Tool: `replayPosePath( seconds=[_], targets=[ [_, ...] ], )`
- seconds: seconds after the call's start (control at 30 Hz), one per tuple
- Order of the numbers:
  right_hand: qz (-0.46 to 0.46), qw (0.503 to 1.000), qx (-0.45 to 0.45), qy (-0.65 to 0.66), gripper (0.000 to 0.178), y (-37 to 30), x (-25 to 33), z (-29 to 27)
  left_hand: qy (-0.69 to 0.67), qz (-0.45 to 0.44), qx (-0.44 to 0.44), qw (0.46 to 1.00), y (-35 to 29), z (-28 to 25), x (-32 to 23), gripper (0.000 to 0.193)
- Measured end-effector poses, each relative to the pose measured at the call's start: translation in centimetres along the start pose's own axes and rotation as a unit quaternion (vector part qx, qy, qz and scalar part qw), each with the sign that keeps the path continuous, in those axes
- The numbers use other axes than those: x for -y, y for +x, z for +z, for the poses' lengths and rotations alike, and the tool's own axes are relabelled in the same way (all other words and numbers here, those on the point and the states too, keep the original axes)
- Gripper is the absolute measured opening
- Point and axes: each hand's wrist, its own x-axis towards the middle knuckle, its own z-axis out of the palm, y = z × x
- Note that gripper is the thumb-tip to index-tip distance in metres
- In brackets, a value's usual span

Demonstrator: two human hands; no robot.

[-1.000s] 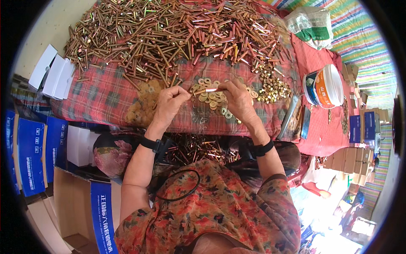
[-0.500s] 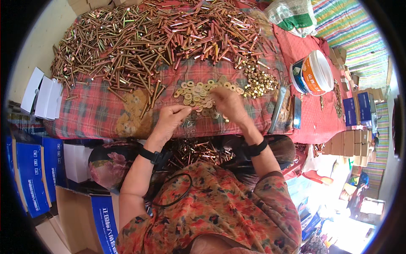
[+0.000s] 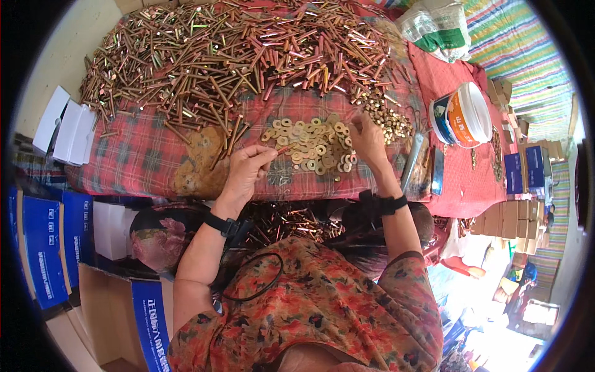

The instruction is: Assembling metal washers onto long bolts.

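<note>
My left hand (image 3: 249, 167) is closed around a bolt (image 3: 283, 150), whose reddish end sticks out past the fingertips toward the washers. A loose pile of flat yellowish washers (image 3: 304, 139) lies on the plaid cloth between my two hands. My right hand (image 3: 370, 142) is at the right edge of that pile, beside a heap of small brass-coloured nuts (image 3: 393, 121). Its fingers are bent together; whatever may be in them is hidden.
A large heap of long bolts (image 3: 204, 56) covers the far side of the plaid cloth (image 3: 130, 161). White boxes (image 3: 74, 133) stand at the left edge. On the right are a white bucket (image 3: 474, 115) and a flat metal tool (image 3: 413, 162). More bolts (image 3: 291, 223) lie between my knees.
My right hand has moved right, from over the washers to beside the nuts, uncovering more of the washer pile. The left hand stays nearly in place, with the bolt end now plainly showing.
</note>
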Motion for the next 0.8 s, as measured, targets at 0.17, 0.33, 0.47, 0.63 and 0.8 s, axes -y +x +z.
replayPosePath(
  seconds=[0.17, 0.33, 0.47, 0.63, 0.8],
  targets=[
    [0.054, 0.865, 0.139, 0.479, 0.012, -3.0, 6.0, 0.9, -0.042, 0.001, 0.012, 0.999, -0.2, 0.4, -0.3, 0.009],
    [0.06, 0.777, 0.153, 0.608, 0.011, -4.4, 9.2, 2.5, -0.036, -0.005, 0.002, 0.999, -0.7, 0.1, -0.7, 0.009],
    [0.026, 0.782, 0.13, 0.608, 0.013, -5.5, 9.4, 3.7, -0.048, -0.017, 0.031, 0.998, -1.0, 0.1, -0.9, 0.008],
    [-0.023, 0.878, 0.08, 0.472, 0.013, -6.1, 8.4, 3.3, 0.04, 0.024, 0.04, 0.998, -1.1, 1.0, -0.8, 0.009],
    [-0.07, 0.93, 0.06, 0.357, 0.016, -6.6, 7.3, 3.1, 0.222, 0.119, 0.028, 0.967, -1.6, 1.9, -1.0, 0.015]
  ],
)
